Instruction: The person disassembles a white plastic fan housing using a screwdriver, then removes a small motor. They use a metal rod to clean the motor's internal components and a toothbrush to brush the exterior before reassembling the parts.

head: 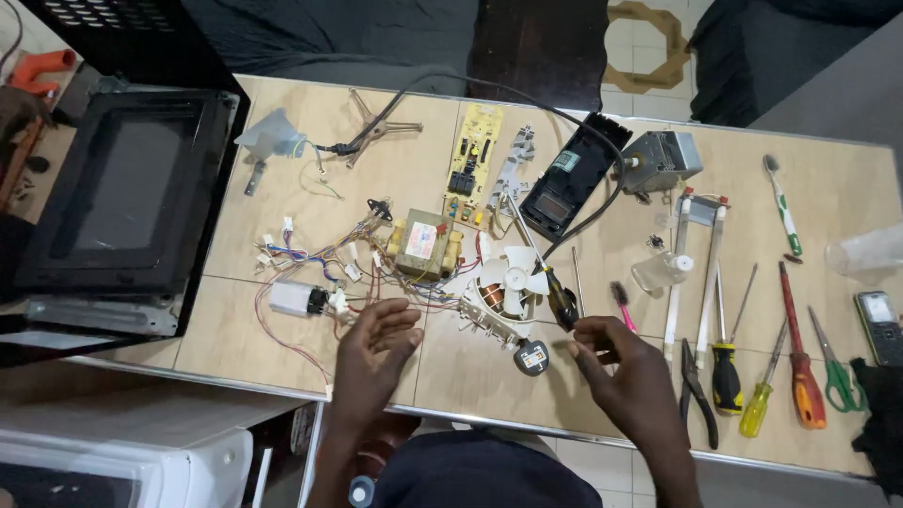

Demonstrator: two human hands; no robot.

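Note:
My left hand (372,353) hovers open over the table's front edge, fingers spread, beside a tangle of coloured wires (320,259) and a white fan motor (503,287). My right hand (625,376) is near the front edge, its fingers pinched together on something too small to make out. Just left of it lie a black-handled screwdriver (555,287) and a small round black part (532,357). A transformer (423,245) sits behind the fan motor.
A black microwave door (118,202) lies at left. A yellow circuit board (473,162), black control panel (569,179) and magnetron (658,160) are at the back. Screwdrivers (800,362), pliers (698,386), scissors (835,367), a toothbrush (783,205) and a phone (882,325) lie at right.

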